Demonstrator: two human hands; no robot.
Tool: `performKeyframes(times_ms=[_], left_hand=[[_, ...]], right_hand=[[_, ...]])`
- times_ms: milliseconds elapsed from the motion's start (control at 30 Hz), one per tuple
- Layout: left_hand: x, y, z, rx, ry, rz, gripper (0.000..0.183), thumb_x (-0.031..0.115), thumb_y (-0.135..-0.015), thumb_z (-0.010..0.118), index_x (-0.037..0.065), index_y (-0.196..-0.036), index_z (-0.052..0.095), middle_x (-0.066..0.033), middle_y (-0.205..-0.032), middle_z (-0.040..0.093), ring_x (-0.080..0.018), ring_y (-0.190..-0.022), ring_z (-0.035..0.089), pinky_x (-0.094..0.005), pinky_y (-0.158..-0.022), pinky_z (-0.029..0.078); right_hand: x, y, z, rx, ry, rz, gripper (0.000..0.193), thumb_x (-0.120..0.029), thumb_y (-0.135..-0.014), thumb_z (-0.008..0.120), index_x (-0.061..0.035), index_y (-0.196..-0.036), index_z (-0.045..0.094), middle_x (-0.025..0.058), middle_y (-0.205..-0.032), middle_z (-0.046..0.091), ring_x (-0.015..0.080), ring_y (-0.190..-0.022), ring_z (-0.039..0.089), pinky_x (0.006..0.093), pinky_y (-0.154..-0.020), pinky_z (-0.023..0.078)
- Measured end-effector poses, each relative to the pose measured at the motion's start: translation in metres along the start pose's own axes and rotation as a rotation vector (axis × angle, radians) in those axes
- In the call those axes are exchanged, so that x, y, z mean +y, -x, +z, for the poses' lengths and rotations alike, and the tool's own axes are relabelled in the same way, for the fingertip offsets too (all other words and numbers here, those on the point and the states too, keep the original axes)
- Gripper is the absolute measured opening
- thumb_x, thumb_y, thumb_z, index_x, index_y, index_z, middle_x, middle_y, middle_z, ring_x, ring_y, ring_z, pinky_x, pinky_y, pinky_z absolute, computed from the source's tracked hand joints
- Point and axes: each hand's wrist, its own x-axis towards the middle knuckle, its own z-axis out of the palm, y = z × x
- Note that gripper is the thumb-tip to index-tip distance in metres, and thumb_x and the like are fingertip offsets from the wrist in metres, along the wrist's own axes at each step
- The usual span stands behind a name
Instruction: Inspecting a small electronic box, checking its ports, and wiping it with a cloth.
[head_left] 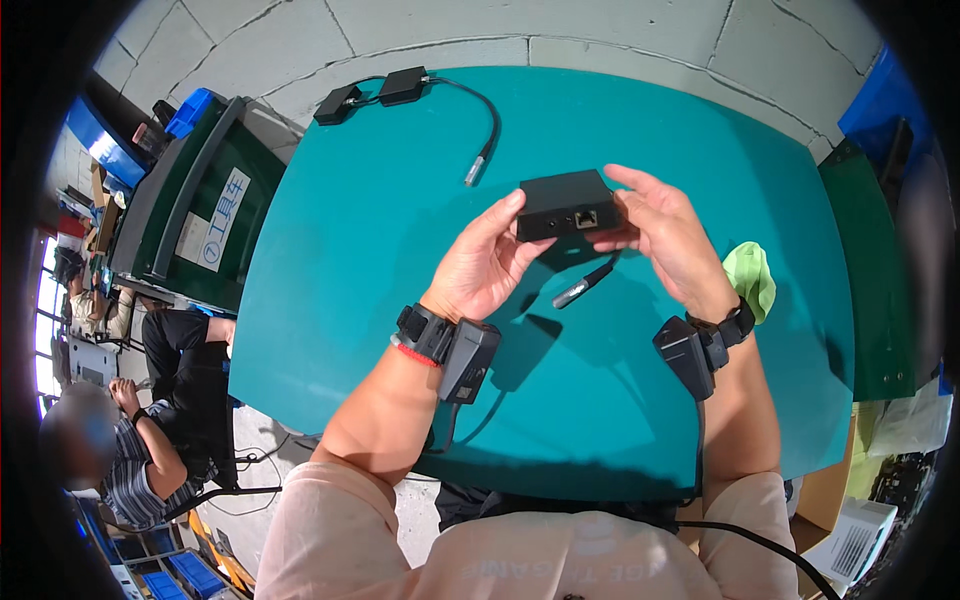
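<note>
Above the table's middle I hold up a small black box (566, 192) with a network socket and small round ports on the side facing me. My left hand (488, 258) grips its left end between thumb and fingers. At the right end, my right hand (662, 225) has its thumb and lower fingers on the box, while the index finger sticks out above it. A short black cable with a silver connector (571, 293) hangs below the box; its upper end is hidden by the right hand. Both wrists carry strapped black devices.
Two linked black boxes (403, 86) with a cable ending in a silver plug (474, 171) lie at the far left of the green table (350, 250). A light green cloth (750, 280) rests near my right wrist. A dark green tool cart (215, 200) and a seated person (150, 450) are leftward.
</note>
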Motion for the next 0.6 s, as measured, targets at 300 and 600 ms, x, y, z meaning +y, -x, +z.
performKeyframes(times_ms=[300, 600], left_hand=[[0.013, -0.007, -0.017, 0.053, 0.335, -0.001, 0.044, 0.025, -0.085, 0.061, -0.013, -0.105, 0.049, -0.0224, -0.108, 0.052, -0.0193, -0.100, 0.057, -0.0214, -0.082, 0.054], [0.013, -0.005, -0.014, 0.089, 0.366, -0.092, 0.033, 0.023, -0.085, 0.060, -0.007, -0.098, 0.054, -0.0202, -0.099, 0.057, -0.0228, -0.092, 0.060, -0.0228, -0.070, 0.057]], right_hand=[[0.003, 0.016, 0.004, -0.368, 1.132, -0.295, 0.023, -0.008, -0.063, 0.072, -0.0091, -0.084, 0.064, 0.0070, -0.088, 0.058, 0.0244, -0.090, 0.051, 0.0347, -0.078, 0.043], [-0.036, 0.010, -0.021, -0.161, 0.503, -0.336, 0.010, -0.011, -0.084, 0.059, -0.0028, -0.090, 0.059, 0.0001, -0.085, 0.061, 0.0085, -0.080, 0.054, 0.0241, -0.070, 0.043]])
